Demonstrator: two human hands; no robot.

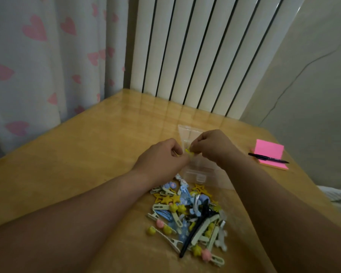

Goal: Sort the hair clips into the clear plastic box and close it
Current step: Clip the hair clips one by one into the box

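Hair clips (189, 219) lie in one loose heap on the wooden table (77, 158), too many and too tangled to count; among them are yellow stars, pale green and blue clips, and one long black clip (199, 223). Just beyond the heap sits the one clear plastic box (200, 174), its lid (187, 133) standing open toward the radiator (195, 52).

From the head camera, both bare forearms reach forward and meet above the box. The left hand (163, 156) is curled, knuckles up, with its fingertips pinched together on one end of a small yellow clip (189, 151). The right hand (213, 144) faces it, wrist bent, fingers closed on the other end, so the clip is held between the two hands over the open box.

To the right, well apart from the box, lies one pink sticky-note pad (268, 149) with one black pen (268, 158) across it. A heart-patterned curtain (37, 56) hangs at the left.
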